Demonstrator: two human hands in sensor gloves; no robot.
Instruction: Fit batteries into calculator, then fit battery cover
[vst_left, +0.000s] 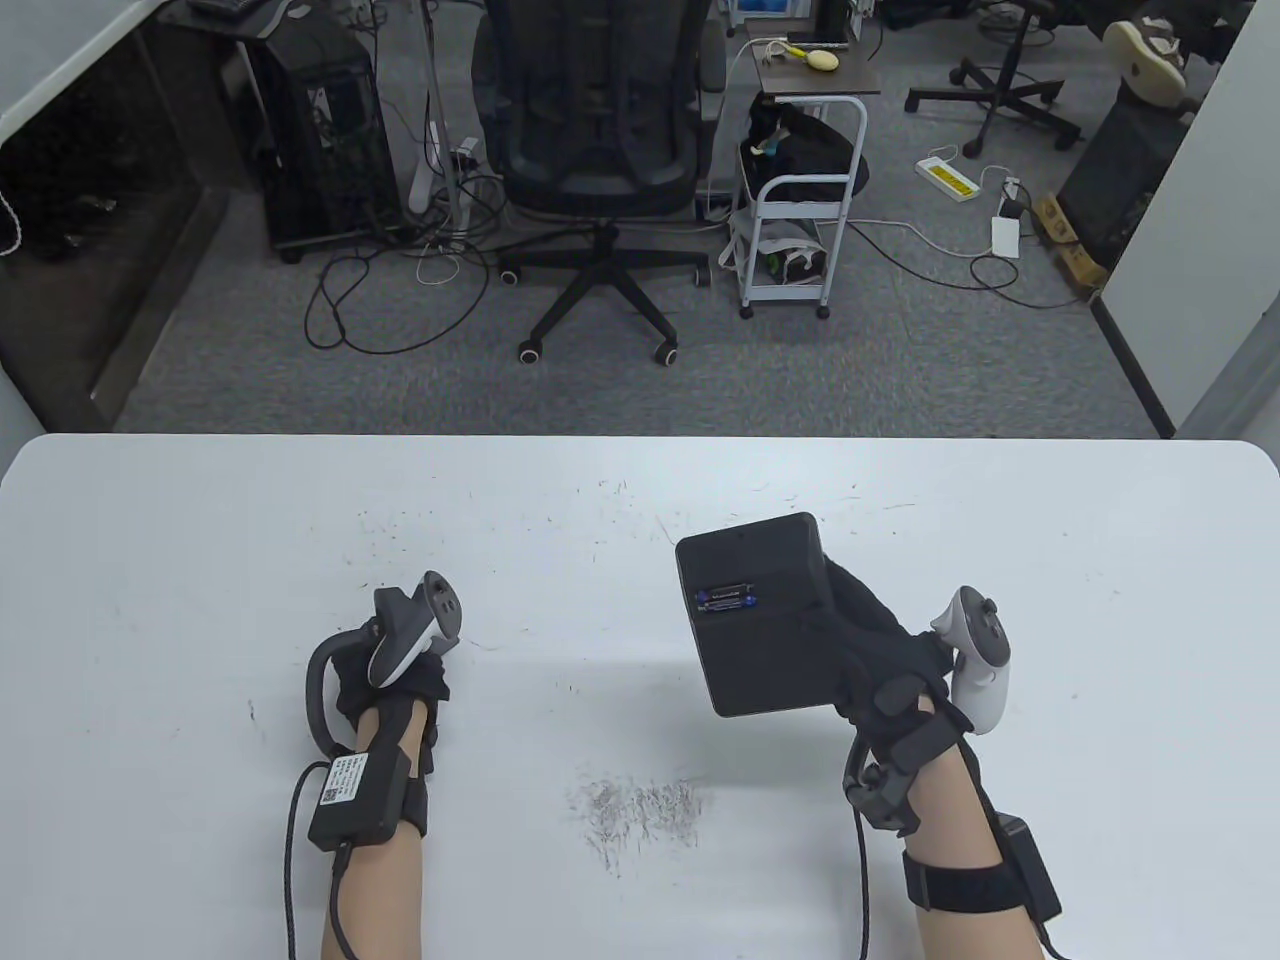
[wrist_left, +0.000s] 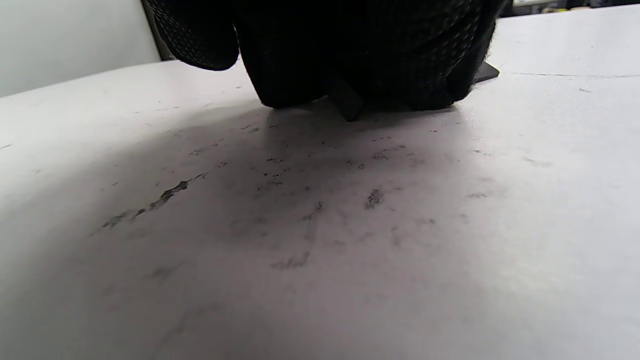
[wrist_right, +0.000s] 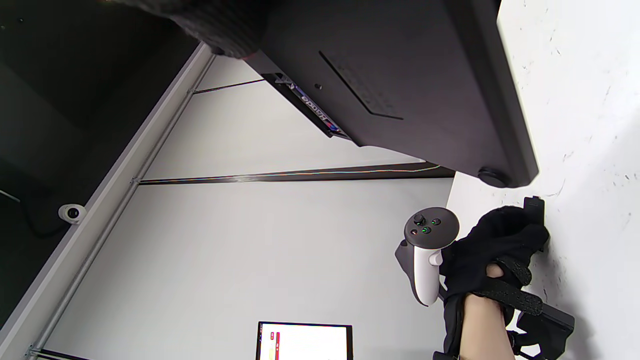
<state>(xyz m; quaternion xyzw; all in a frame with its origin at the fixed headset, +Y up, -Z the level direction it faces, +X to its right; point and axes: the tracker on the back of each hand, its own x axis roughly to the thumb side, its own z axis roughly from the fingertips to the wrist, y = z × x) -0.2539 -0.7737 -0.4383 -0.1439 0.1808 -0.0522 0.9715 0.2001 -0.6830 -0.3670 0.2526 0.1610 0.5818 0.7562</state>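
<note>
My right hand (vst_left: 870, 640) grips the black calculator (vst_left: 760, 620) by its right edge and holds it above the table, back side up and tilted. Two batteries (vst_left: 727, 598) lie in its open compartment. They also show in the right wrist view (wrist_right: 312, 107) in the calculator's back (wrist_right: 400, 75). My left hand (vst_left: 405, 690) rests curled on the table at the left and closes over the flat black battery cover (wrist_left: 345, 102). Only the cover's corners stick out from under the glove. In the right wrist view, one end of the cover (wrist_right: 534, 207) shows past the left hand (wrist_right: 500, 245).
The white table (vst_left: 640, 500) has scuff marks (vst_left: 640, 805) near its front middle. Beyond its far edge an office chair (vst_left: 600, 150) and a white trolley (vst_left: 800, 200) stand on the floor.
</note>
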